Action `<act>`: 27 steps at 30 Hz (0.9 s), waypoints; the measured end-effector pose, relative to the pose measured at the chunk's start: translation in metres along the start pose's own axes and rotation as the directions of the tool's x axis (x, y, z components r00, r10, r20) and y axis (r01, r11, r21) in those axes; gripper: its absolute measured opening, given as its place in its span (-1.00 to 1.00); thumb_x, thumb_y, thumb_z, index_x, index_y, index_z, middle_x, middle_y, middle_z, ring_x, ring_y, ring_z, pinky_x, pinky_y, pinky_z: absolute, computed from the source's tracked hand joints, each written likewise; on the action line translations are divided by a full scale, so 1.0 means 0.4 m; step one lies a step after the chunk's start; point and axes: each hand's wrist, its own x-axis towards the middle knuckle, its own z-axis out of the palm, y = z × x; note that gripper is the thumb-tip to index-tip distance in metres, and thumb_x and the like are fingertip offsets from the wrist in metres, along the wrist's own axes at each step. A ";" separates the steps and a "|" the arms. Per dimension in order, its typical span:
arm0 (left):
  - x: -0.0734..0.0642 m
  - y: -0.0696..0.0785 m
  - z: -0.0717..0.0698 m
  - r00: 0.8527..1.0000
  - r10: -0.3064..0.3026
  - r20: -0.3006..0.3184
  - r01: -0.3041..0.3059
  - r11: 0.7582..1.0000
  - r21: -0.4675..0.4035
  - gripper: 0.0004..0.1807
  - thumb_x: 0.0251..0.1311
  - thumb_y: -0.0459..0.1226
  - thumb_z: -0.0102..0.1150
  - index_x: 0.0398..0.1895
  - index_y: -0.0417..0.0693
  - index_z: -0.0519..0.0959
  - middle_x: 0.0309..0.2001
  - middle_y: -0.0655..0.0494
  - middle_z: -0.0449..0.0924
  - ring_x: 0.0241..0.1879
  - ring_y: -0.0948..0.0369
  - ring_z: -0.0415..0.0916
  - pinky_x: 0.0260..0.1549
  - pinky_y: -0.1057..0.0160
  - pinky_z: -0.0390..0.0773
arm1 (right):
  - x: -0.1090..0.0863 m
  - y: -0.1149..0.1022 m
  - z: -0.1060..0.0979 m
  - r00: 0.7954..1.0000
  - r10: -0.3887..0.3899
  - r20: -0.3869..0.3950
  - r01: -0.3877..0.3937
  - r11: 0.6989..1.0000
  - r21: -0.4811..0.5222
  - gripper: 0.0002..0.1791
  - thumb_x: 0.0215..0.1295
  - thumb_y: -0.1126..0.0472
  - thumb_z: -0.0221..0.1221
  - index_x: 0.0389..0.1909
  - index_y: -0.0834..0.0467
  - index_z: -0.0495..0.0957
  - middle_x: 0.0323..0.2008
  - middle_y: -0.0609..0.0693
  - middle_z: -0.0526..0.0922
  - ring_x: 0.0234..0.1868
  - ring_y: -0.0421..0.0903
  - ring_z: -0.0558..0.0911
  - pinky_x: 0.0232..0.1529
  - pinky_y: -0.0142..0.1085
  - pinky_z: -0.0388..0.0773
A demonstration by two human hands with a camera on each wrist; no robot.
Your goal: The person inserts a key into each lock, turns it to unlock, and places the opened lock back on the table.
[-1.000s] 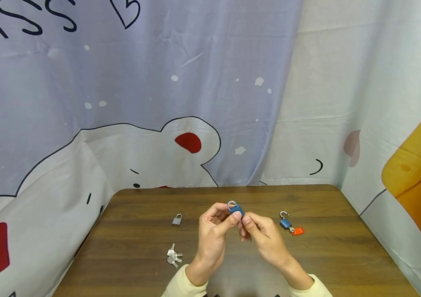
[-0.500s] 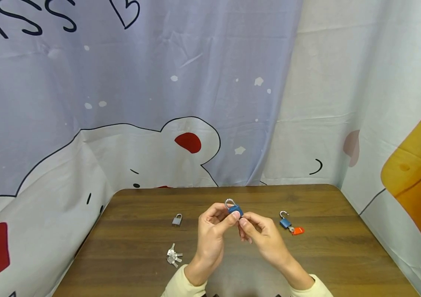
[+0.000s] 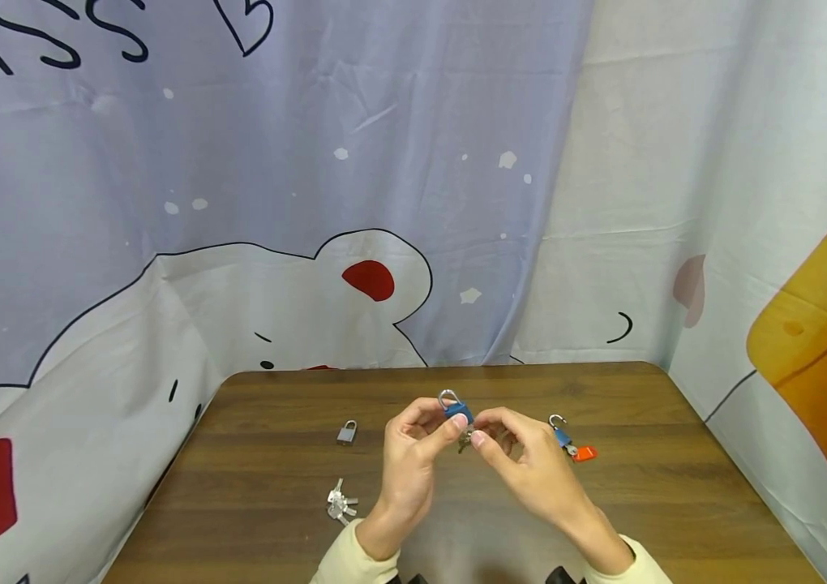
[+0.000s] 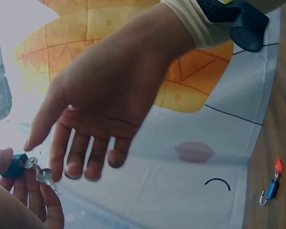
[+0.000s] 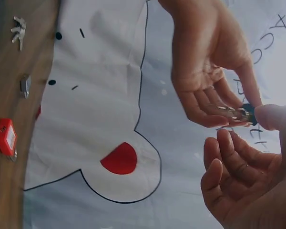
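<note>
My left hand (image 3: 409, 470) pinches a small blue padlock (image 3: 458, 408) between thumb and fingers, above the table, its silver shackle pointing up. From the padlock's lower end hang small silver keys (image 3: 465, 440); in the left wrist view one key (image 4: 31, 162) sits at the lock body and another dangles below it. Right beside them is my right hand (image 3: 541, 462), its thumb and fingers spread apart with nothing between them. The left wrist view shows the right fingers (image 4: 93, 157) extended and loose, the thumb tip close over the keys.
On the brown table (image 3: 253, 454) lie a silver padlock (image 3: 346, 432) and a bunch of keys (image 3: 340, 500) at left. A second blue padlock (image 3: 563, 437) with an orange tag (image 3: 584, 453) lies at right. A patterned curtain (image 3: 275, 203) hangs behind.
My right hand has let go of the keys and drawn slightly back to the right, its fingers opening. The keys now show below the padlock, which has shifted slightly left in my left hand.
</note>
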 end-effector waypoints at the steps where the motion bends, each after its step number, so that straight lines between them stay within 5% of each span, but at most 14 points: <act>1: 0.000 0.000 -0.001 1.000 -0.002 0.002 0.002 1.000 0.006 -0.76 0.03 -0.47 0.35 -0.37 0.09 0.66 -0.31 0.25 0.69 -0.29 0.33 0.63 -0.21 0.37 0.59 | 0.002 -0.002 -0.004 1.000 -0.013 -0.009 0.012 1.000 -0.015 -0.88 0.35 0.24 0.19 -0.15 -0.02 0.62 -0.42 -0.24 0.64 -0.42 -0.34 0.56 -0.43 -0.44 0.54; 5: -0.001 -0.002 -0.005 1.000 -0.010 0.000 0.010 0.999 0.036 -0.79 0.02 -0.47 0.37 -0.33 0.00 0.65 -0.31 0.23 0.70 -0.30 0.33 0.63 -0.23 0.38 0.60 | 0.009 -0.009 -0.019 0.996 -0.074 -0.048 0.071 0.996 -0.060 -0.87 0.32 0.28 0.21 -0.17 0.02 0.63 -0.42 -0.25 0.63 -0.41 -0.36 0.55 -0.45 -0.45 0.52; 13: -0.011 -0.011 -0.021 0.999 -0.009 0.039 0.003 0.989 0.148 -0.69 0.01 -0.45 0.39 -0.23 -0.51 0.55 -0.29 0.23 0.71 -0.29 0.32 0.65 -0.25 0.39 0.65 | 0.020 -0.022 -0.037 0.991 -0.125 -0.053 0.118 0.985 -0.125 -0.86 0.29 0.28 0.24 -0.18 0.01 0.61 -0.37 -0.27 0.61 -0.38 -0.38 0.53 -0.45 -0.47 0.49; 20: -0.017 -0.024 -0.049 0.993 -0.010 0.119 -0.017 0.974 0.224 -0.72 0.04 -0.41 0.40 -0.21 -0.44 0.59 -0.25 0.19 0.70 -0.27 0.28 0.67 -0.19 0.38 0.66 | 0.023 -0.027 -0.039 0.982 -0.190 -0.010 0.184 0.962 -0.203 -0.86 0.27 0.25 0.27 -0.18 0.01 0.60 -0.37 -0.29 0.58 -0.41 -0.40 0.47 -0.45 -0.54 0.43; 27: -0.019 -0.037 -0.070 0.987 0.031 0.159 -0.081 0.944 0.319 -0.77 0.03 -0.40 0.42 -0.25 -0.33 0.64 -0.24 -0.15 0.68 -0.23 0.29 0.65 -0.11 0.34 0.66 | 0.025 -0.021 -0.033 0.963 -0.265 0.048 0.269 0.933 -0.241 -0.84 0.25 0.22 0.30 -0.16 0.04 0.60 -0.37 -0.29 0.58 -0.38 -0.41 0.52 -0.38 -0.66 0.35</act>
